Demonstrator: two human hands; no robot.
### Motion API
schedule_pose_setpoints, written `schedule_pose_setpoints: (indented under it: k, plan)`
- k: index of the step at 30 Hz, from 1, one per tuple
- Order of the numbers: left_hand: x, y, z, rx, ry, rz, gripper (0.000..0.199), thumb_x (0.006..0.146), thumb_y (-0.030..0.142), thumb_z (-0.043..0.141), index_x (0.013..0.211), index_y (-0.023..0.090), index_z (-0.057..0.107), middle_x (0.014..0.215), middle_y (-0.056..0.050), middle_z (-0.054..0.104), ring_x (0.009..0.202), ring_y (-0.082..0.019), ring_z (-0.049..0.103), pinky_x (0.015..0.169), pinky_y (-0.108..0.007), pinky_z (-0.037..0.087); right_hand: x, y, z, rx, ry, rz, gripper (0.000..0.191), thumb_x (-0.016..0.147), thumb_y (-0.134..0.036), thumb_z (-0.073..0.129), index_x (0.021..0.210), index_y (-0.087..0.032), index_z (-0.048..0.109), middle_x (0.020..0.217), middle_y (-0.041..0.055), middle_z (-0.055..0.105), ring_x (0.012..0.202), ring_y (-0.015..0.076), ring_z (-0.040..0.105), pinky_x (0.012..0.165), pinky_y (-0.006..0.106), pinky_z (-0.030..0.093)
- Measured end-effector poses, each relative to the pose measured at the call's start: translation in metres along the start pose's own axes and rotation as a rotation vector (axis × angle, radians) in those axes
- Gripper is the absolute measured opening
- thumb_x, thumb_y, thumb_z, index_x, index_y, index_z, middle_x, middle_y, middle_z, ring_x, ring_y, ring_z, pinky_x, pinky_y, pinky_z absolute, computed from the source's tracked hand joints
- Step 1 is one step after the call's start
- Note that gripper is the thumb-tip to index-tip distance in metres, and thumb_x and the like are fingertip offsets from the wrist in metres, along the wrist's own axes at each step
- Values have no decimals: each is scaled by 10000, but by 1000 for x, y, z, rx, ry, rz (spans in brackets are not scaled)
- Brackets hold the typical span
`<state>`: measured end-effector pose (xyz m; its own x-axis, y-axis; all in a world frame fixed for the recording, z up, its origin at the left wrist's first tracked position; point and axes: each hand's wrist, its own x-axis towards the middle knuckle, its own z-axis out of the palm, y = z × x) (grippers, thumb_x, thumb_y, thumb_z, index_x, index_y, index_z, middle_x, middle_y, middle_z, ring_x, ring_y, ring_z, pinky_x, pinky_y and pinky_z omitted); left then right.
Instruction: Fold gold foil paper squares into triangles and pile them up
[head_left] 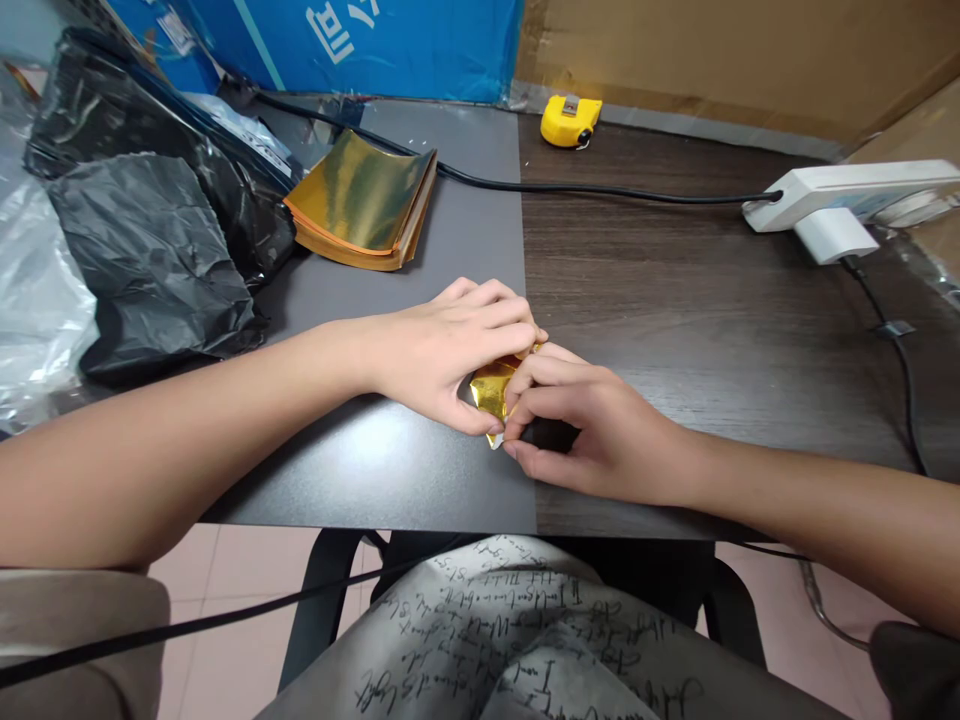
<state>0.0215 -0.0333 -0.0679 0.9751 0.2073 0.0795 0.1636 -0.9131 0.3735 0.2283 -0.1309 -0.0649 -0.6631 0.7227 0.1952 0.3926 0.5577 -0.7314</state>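
Fingers (487, 312) of the left hand (439, 355) and right hand (592, 435) grip folded gold paper (491, 388); a stack of gold sheets (360, 200) lies beyond them.

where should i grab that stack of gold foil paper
Pinch the stack of gold foil paper by its near orange-edged side, coming from the right over the grey mat. That layered edge lies exposed, while the black plastic bag crowds the left corner.

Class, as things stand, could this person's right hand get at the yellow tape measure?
Probably yes, once the right hand lets go of the folded gold paper. The dark wood tabletop leads to the yellow tape measure, with only a low black cable lying across the way.
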Motion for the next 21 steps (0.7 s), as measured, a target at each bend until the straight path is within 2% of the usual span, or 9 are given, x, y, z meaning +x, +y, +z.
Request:
schedule_pose_setpoints:
  k: [21]
  plan:
    - [1, 0, -1, -26, -7, -13, 487, 786, 523, 712, 1134, 216, 564, 1307, -135, 598, 1240, -342, 462, 1004, -466, 351, 1, -1, 12, -70, 127, 19, 141, 785, -88, 654, 720, -189, 580, 793, 24, 613, 856, 193, 523, 816, 344, 446]
